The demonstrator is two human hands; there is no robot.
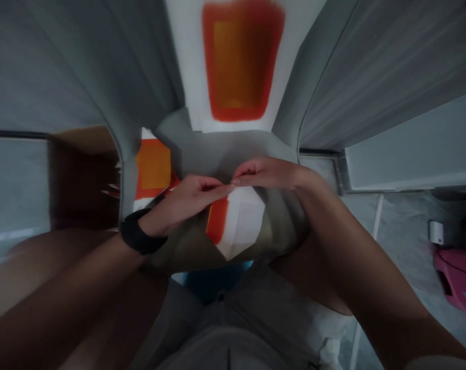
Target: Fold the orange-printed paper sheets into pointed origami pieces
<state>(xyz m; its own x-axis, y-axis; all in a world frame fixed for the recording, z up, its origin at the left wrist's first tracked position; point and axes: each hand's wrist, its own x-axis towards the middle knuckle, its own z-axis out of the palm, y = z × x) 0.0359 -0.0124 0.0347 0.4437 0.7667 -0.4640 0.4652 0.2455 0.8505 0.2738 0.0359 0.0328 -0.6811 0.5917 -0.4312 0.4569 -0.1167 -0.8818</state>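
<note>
A folded white and orange-red paper piece [240, 221] lies low over the grey-green padded surface, its top edge pinched between both hands. My left hand [190, 198], with a black band on the wrist, closes thumb against fingers at its upper left corner. Fingertips of my right hand [266, 173] meet the left ones there, also pinched on the top edge. Left of my left hand rests another orange and white paper piece [154, 167], which neither hand holds.
Ahead stands a large white sheet with an orange-red panel [240, 61]. An open cardboard box [84, 180] with papers is at the left. On the floor at the right are a pink plastic object [459, 280] and a small white device [436, 232].
</note>
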